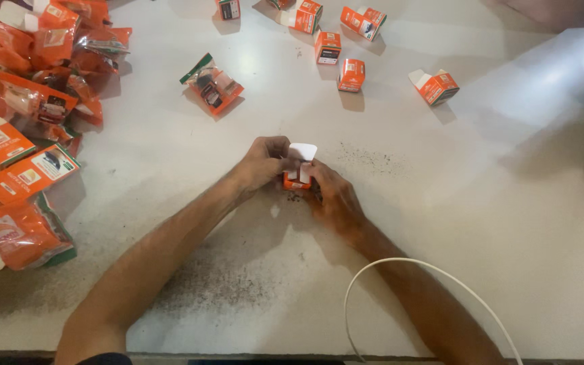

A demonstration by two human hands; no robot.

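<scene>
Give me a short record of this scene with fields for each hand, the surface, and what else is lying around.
left hand: grips the small orange box from its left side
right hand: holds the same box from the right
box state: white top flap open, standing up
surface: white table, dark specks near the hands
left pile: orange plastic packets
far side: small orange boxes, scattered, some with open flaps
near edge: white cable, looping

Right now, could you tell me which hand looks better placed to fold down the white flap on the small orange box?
Probably the left hand: its fingers already sit beside the raised white flap. The right hand grips the small orange box lower down, steadying it on the table.
</scene>
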